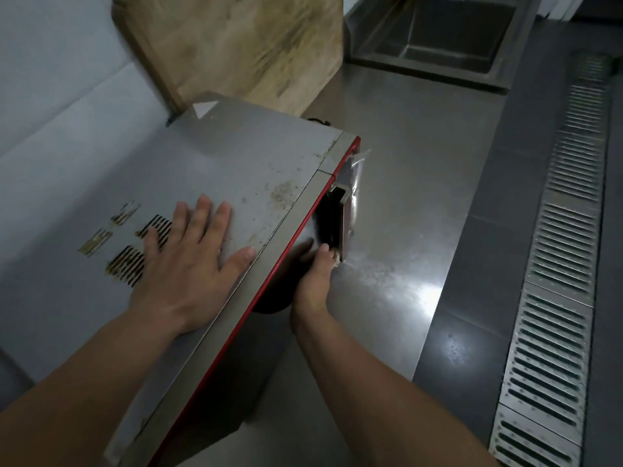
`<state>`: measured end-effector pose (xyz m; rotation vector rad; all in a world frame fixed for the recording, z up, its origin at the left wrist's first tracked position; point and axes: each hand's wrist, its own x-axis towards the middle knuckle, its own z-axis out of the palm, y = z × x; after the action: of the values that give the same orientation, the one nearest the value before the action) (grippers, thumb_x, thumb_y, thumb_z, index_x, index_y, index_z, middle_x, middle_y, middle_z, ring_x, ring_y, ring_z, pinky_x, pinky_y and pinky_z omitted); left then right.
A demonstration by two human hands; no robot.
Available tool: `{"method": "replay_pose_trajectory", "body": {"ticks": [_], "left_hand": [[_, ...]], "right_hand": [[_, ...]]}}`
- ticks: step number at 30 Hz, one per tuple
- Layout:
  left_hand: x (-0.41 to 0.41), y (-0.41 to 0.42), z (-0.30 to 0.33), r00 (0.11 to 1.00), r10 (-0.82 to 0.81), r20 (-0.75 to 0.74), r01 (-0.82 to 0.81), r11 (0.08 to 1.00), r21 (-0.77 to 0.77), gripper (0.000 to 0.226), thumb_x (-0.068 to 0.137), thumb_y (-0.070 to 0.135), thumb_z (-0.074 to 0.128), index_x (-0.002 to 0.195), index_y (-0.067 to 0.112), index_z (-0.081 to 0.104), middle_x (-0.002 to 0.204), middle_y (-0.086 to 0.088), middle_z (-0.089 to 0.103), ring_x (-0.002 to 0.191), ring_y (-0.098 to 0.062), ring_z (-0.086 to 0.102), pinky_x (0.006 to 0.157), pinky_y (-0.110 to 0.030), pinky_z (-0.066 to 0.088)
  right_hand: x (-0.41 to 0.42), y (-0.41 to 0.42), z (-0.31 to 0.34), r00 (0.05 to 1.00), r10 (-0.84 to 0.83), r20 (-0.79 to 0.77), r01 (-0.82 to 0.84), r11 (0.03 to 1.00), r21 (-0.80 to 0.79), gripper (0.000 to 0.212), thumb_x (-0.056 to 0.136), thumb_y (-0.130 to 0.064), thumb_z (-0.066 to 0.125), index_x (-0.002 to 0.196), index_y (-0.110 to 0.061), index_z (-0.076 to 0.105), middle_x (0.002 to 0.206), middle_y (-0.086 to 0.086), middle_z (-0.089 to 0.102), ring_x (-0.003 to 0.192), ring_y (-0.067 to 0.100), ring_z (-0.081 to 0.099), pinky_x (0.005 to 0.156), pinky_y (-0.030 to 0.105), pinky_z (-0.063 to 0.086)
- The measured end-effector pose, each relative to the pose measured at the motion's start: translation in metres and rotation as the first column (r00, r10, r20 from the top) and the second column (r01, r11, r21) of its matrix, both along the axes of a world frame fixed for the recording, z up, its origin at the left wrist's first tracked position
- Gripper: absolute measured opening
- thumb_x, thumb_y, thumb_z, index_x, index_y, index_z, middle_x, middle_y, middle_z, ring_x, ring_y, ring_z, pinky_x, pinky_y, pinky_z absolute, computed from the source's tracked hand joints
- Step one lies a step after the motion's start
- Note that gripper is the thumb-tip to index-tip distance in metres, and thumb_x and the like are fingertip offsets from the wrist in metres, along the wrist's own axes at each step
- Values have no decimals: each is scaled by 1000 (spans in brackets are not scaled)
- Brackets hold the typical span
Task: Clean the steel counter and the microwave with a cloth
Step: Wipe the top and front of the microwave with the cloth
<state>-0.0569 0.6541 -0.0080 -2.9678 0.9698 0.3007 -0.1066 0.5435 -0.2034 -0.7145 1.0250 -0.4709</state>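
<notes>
Fingers (pixel 202 214) of the left hand (pixel 188 257) lie spread flat on the stained grey microwave (pixel 256 170) at frame centre; right hand (pixel 315 281) pinches a cloth (pixel 335 261) against its dark door, above the bench (pixel 404 163).

The front of the microwave (pixel 236 163) faces away, so its door is hardly seen. The right hand (pixel 313 281) reaches there and its fingers (pixel 324 248) are mostly hidden (a pale scrap shows beside them, perhaps cloth, too small to tell). The wooden board (pixel 242 45) and sink (pixel 438 32) are cut off at the top edge.
</notes>
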Motion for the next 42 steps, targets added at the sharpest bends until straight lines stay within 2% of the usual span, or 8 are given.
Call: {"method": "replay_pose_trajectory", "body": {"ticks": [5,10,17,21,25,31,36,42], "left_hand": [[0,-2,0,1000,1,9,-1,1000,3,95,75,87,-9,156,39,-13,164,11,-21,150,-13,-23,122,-54,-6],[-1,-2,0,1000,2,26,-2,1000,24,95,75,86,-9,156,38,-12,165,8,-19,151,-16,-20,122,-56,-4],[-1,-2,-1,1000,-10,22,9,1000,13,89,79,85,-7,155,39,-16,164,10,-23,150,-15,-24,121,-55,-6],[2,-2,-3,999,-16,29,16,1000,-14,88,80,86,-6,155,39,-15,164,9,-21,151,-16,-22,121,-56,-5],[0,-2,-4,999,-9,31,10,1000,-19,86,83,83,-1,156,38,-12,165,9,-18,152,-17,-19,121,-57,-3],[0,-1,-3,1000,-8,28,8,1000,-16,85,84,82,0,156,38,-13,165,9,-19,151,-17,-20,121,-57,-5],[-1,-3,-3,999,1,35,-1,1000,-13,84,83,83,-3,155,41,-14,164,12,-22,150,-14,-23,121,-55,-7],[2,-2,-4,999,19,51,-20,1000,8,84,81,80,-3,156,42,-11,164,13,-18,151,-12,-19,122,-53,-5]], "right_hand": [[-39,33,121,973,94,210,-8,927,-376,71,94,-66,33,156,-37,15,161,-21,16,148,-2,13,119,35,17],[-41,35,101,975,144,169,-22,818,-575,59,103,-45,29,156,-36,6,163,-23,1,147,-8,-1,122,28,6],[-7,-18,-11,995,-67,70,56,987,148,69,84,-75,48,133,-28,57,134,-6,57,134,13,45,119,39,26],[-1,-13,-43,994,-85,72,80,994,78,101,51,-94,57,135,-39,54,139,-8,55,132,12,46,119,42,26],[-23,21,25,995,85,51,-77,987,-144,89,73,-89,47,149,-47,29,159,-12,28,147,12,25,120,48,18],[-76,91,128,955,261,142,-93,715,-693,76,97,-65,26,156,-27,-3,164,-15,-10,150,4,-9,120,21,1],[-76,85,95,955,292,43,-168,657,-735,80,96,-67,25,156,-18,2,165,-2,-9,152,14,-10,121,24,2],[-45,52,47,988,118,97,-62,888,-456,63,103,-45,30,157,-34,-1,163,-18,-8,150,2,-5,124,46,3]]}}
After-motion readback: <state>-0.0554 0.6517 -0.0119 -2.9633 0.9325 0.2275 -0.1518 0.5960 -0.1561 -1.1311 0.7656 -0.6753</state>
